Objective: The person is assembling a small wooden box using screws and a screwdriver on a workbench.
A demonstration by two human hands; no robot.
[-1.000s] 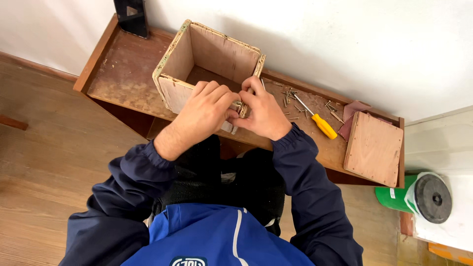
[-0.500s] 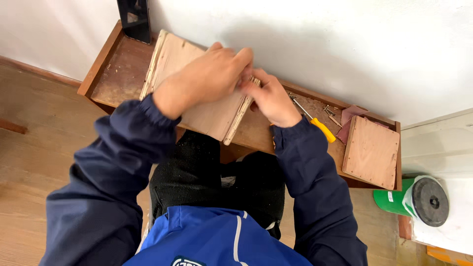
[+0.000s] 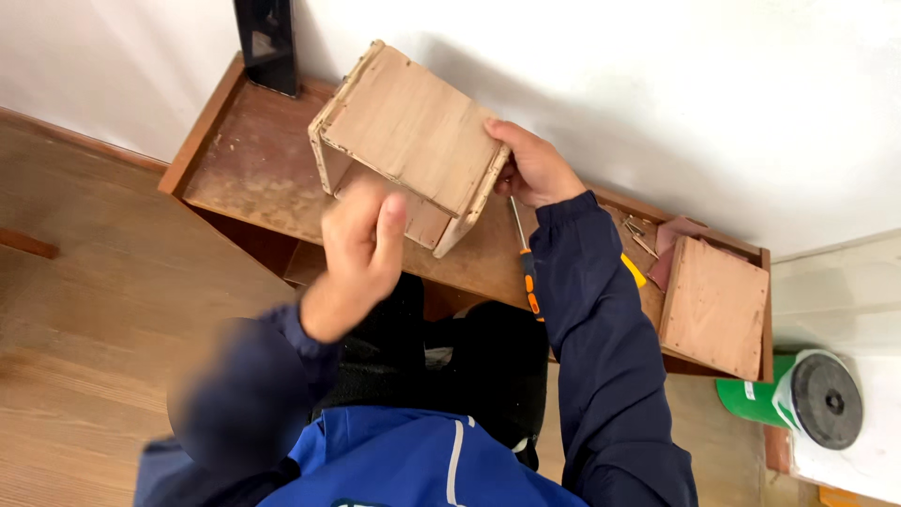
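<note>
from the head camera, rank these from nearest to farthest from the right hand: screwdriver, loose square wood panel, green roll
From the right hand:
1. Screwdriver, just below the hand, on the bench.
2. Loose square wood panel, further right on the bench.
3. Green roll, off the bench at the far right.

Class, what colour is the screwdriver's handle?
Orange and black, on the screwdriver; seen in the head view.

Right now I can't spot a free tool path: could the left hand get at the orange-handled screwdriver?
Probably not directly: the left hand is raised near the wooden box, and the right sleeve lies across the screwdriver, covering part of its handle.
</note>
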